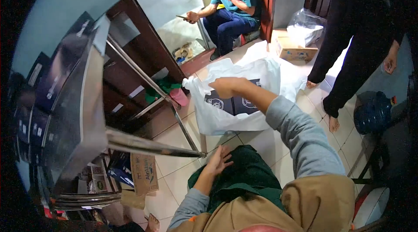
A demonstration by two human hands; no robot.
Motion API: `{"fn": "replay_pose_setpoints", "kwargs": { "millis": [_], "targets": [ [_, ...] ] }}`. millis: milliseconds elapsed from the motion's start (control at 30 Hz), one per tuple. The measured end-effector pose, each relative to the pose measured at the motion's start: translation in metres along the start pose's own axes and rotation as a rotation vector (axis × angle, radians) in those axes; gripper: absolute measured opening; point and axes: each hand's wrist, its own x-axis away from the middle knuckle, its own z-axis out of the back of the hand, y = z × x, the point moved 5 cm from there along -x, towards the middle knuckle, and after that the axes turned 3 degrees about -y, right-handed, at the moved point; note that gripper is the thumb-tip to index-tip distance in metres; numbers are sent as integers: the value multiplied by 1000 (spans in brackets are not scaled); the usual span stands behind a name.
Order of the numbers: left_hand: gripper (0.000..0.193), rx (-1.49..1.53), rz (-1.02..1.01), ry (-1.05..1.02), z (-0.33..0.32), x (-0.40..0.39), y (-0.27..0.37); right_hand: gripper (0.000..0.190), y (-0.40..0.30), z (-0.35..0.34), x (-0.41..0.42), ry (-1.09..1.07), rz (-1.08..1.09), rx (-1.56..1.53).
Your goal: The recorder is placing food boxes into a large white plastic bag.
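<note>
A large white plastic bag lies spread wide on the tiled floor in front of me. Inside it sit dark boxes with white printed emblems, side by side. My right hand reaches over the bag's left part, above the boxes; its fingers point down and partly hide what is under them, so I cannot tell whether it grips anything. My left hand is held over my green-clad lap, fingers apart, with nothing in it.
At left stands a metal-legged table with dark boxes on it. A pink container, a cardboard box and another carton stand on the floor. One person sits in the doorway holding a phone; another stands at right near a blue water jug.
</note>
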Motion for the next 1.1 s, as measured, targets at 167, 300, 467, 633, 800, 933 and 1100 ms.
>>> {"fn": "replay_pose_setpoints", "kwargs": {
  "millis": [167, 300, 467, 633, 800, 933, 1100],
  "targets": [
    [54, -445, -335, -85, -18, 96, 53, 44, -49, 77, 62, 310, 69, 77],
    [46, -616, -646, -102, -38, 177, 98, 33, -100, 158, 104, 930, 165, -137],
    [49, -836, -929, 13, -46, 281, 124, 36, -227, 220, 111, 1209, 542, -111],
    [52, -926, -1067, 50, -34, 335, 122, 56, -304, 256, 82, 1227, 441, 279],
    [51, -895, -1052, 77, -8, 348, 116, 73, -265, 301, -20, 967, 239, 456],
    [53, -830, -1054, 79, -7, 354, 123, 74, -270, 299, -21, 942, 278, 422],
    [52, -750, -1146, 53, -17, 355, 140, 67, -286, 283, 15, 898, 278, 398]
  ]
}}
